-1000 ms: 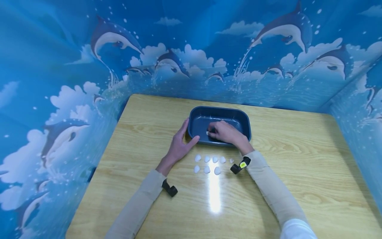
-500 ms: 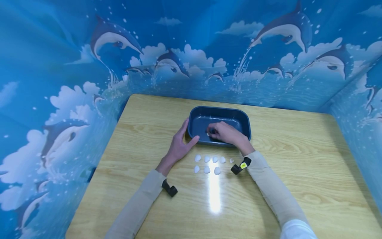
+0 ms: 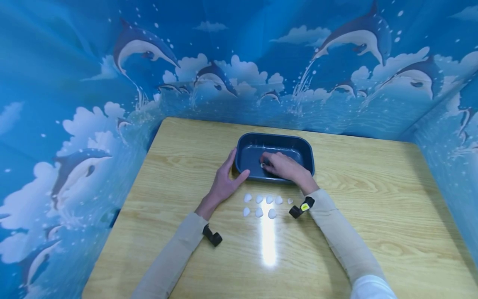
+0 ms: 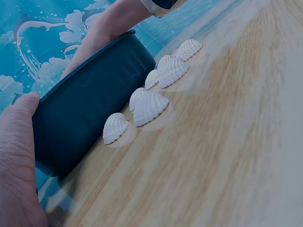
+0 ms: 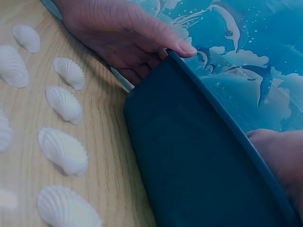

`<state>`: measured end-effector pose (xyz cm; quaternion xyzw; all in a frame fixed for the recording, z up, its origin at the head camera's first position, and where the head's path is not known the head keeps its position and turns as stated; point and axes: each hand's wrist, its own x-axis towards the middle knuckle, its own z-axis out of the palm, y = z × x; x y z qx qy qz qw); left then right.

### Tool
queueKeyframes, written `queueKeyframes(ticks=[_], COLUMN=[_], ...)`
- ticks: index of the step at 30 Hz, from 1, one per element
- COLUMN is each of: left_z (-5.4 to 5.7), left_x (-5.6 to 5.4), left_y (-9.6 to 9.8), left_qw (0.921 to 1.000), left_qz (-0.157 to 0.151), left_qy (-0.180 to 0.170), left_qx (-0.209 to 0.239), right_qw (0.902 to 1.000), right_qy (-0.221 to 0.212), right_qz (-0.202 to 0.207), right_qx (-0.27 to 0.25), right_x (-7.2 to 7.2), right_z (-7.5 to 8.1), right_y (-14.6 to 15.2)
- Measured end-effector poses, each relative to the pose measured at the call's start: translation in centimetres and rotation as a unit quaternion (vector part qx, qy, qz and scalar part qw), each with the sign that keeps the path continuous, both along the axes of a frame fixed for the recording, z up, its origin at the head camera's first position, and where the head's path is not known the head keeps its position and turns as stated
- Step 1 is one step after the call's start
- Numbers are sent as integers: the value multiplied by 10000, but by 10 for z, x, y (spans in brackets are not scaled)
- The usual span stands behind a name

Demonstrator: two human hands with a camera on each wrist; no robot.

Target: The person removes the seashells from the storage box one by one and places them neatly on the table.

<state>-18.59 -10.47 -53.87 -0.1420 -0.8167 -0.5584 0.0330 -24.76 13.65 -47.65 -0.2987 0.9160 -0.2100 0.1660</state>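
A dark blue rectangular basin [image 3: 248, 157] stands near the back of the wooden table. At its left end my left hand [image 3: 223, 180] steadies the corner, its fingers extended along the outer wall and the thumb touching the near rim. My right hand [image 3: 281, 165] reaches over the near wall into the basin, fingertips bent together round a small white seashell [image 3: 262, 165], largely covered by them. In the wrist views the basin's wall hides these fingertips. In front of the basin several white ribbed seashells [image 4: 150, 109] lie in two rows.
The wood-grain table [image 3: 358, 195] extends on both sides of the basin. A blue curtain [image 3: 239, 54] printed with dolphins hangs behind and beside it. A black wrist camera [image 3: 296, 211] sits close to the right end of the shell rows.
My right fingertips have shifted slightly to the right inside the basin, along with the small white seashell. My left hand, the basin and the shells on the table stay where they were.
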Motion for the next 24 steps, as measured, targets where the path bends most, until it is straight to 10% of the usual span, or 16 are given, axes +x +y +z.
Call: queueKeyframes(ticks=[24], left_z=[0], left_x=[0], left_y=[0], left_qw=[10000], left_qz=[-26], left_qy=[19], left_qx=[-7], right_qw=[9996], right_qy=[-131], right_qz=[-168], right_qx=[-202], right_x=[4], right_z=[8], right_y=[12])
